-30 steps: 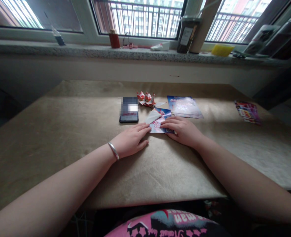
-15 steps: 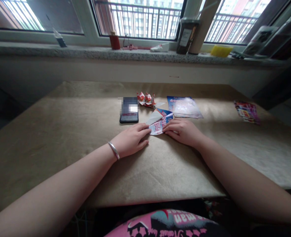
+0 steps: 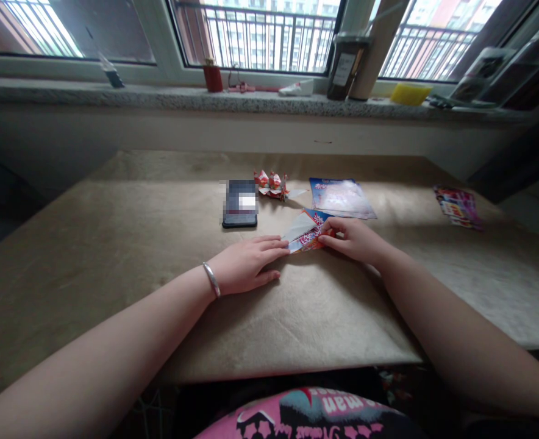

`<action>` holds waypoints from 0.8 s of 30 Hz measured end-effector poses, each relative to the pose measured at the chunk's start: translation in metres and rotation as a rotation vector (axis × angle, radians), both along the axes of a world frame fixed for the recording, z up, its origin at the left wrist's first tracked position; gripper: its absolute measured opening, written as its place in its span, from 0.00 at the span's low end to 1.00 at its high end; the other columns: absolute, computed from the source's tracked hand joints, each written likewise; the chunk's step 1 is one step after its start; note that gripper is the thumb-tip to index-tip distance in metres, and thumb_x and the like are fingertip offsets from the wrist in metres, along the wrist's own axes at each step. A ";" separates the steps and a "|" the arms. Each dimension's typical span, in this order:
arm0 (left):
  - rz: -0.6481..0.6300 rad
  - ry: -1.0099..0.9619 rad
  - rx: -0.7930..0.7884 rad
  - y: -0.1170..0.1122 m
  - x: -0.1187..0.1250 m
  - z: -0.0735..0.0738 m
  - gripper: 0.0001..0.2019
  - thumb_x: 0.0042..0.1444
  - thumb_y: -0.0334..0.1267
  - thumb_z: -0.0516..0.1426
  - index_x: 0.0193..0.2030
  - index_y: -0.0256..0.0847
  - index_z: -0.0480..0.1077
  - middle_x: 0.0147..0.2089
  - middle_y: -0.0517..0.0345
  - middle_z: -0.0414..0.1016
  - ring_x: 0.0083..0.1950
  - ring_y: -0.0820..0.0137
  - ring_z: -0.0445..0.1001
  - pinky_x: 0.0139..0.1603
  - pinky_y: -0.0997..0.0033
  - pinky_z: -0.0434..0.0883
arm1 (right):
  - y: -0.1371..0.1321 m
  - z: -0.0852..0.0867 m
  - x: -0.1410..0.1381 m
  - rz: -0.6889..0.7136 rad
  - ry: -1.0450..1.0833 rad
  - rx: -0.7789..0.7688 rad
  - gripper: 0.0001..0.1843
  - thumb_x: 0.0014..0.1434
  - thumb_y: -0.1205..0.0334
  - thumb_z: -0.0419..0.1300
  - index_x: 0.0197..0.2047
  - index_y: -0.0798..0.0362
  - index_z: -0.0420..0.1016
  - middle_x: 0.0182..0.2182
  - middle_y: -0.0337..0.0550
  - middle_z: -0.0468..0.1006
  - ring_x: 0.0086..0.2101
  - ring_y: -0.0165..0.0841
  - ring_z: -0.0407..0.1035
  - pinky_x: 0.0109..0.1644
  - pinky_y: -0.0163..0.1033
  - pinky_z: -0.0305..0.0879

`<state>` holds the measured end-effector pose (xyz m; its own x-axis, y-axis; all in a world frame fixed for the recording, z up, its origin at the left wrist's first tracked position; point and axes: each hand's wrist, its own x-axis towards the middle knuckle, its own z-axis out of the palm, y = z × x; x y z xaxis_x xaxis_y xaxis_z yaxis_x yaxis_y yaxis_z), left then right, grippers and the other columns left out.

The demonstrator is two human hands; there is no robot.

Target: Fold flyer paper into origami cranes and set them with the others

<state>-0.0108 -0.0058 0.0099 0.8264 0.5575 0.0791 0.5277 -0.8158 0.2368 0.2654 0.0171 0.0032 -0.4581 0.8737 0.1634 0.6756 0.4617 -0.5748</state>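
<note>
A partly folded sheet of printed paper (image 3: pixel 299 228), blue, red and white, lies on the table between my hands. My left hand (image 3: pixel 251 261) rests flat with its fingers stretched out, the fingertips on the paper's left corner. At the right edge, my right hand (image 3: pixel 349 239) pinches the paper between thumb and fingers; part of that edge is hidden behind them. Just beyond the paper are small red-and-white folded paper figures (image 3: pixel 272 185). A phone (image 3: pixel 239 204) lies to their left, its screen blurred out.
A stack of printed sheets (image 3: pixel 342 198) lies behind my right hand, and colourful papers (image 3: pixel 458 207) lie farther right on the table (image 3: pixel 114 244). On the windowsill (image 3: pixel 160 97) stand a red bottle (image 3: pixel 213 76), a dark container (image 3: pixel 346 67) and a yellow sponge (image 3: pixel 410 94).
The paper has shifted slightly right and its right side is now folded over, showing orange print. My right hand has moved right and lifted into a pinch; my left hand slid slightly right.
</note>
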 end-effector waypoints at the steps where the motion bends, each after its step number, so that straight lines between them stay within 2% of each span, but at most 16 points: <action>1: -0.011 0.002 -0.004 0.000 0.000 0.000 0.23 0.60 0.39 0.54 0.62 0.38 0.62 0.65 0.49 0.62 0.67 0.63 0.58 0.67 0.61 0.58 | 0.000 -0.001 0.000 -0.008 0.008 -0.021 0.09 0.58 0.56 0.56 0.31 0.52 0.70 0.24 0.38 0.73 0.25 0.30 0.64 0.28 0.34 0.59; 5: -0.023 -0.005 -0.034 -0.002 0.000 0.001 0.24 0.60 0.39 0.54 0.63 0.39 0.60 0.65 0.49 0.61 0.67 0.64 0.58 0.67 0.62 0.58 | 0.002 -0.003 0.000 -0.045 0.031 -0.060 0.10 0.58 0.54 0.55 0.30 0.52 0.68 0.23 0.37 0.71 0.23 0.29 0.61 0.27 0.34 0.57; 9: 0.000 -0.009 -0.085 -0.004 0.001 0.002 0.28 0.58 0.38 0.55 0.64 0.34 0.56 0.66 0.43 0.60 0.66 0.63 0.59 0.65 0.63 0.60 | 0.004 -0.005 0.001 -0.082 0.050 -0.100 0.11 0.57 0.53 0.55 0.32 0.53 0.69 0.23 0.38 0.71 0.24 0.30 0.61 0.26 0.34 0.56; 13: -0.023 0.004 -0.093 -0.005 0.003 0.002 0.30 0.58 0.37 0.55 0.66 0.34 0.53 0.66 0.43 0.59 0.67 0.64 0.58 0.65 0.63 0.59 | 0.006 -0.007 0.002 -0.127 0.050 -0.152 0.12 0.56 0.52 0.56 0.32 0.52 0.69 0.23 0.38 0.70 0.24 0.30 0.60 0.26 0.34 0.54; 24: -0.017 0.023 -0.057 -0.005 0.003 0.001 0.27 0.61 0.39 0.53 0.65 0.35 0.54 0.67 0.46 0.57 0.67 0.63 0.58 0.66 0.63 0.58 | 0.004 -0.004 -0.007 -0.179 -0.093 -0.058 0.10 0.56 0.54 0.56 0.31 0.52 0.71 0.23 0.37 0.70 0.25 0.30 0.60 0.28 0.35 0.53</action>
<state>-0.0075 -0.0105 0.0106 0.8371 0.5462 0.0287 0.5195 -0.8103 0.2712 0.2584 0.0215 -0.0010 -0.3052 0.9493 0.0750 0.7954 0.2974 -0.5280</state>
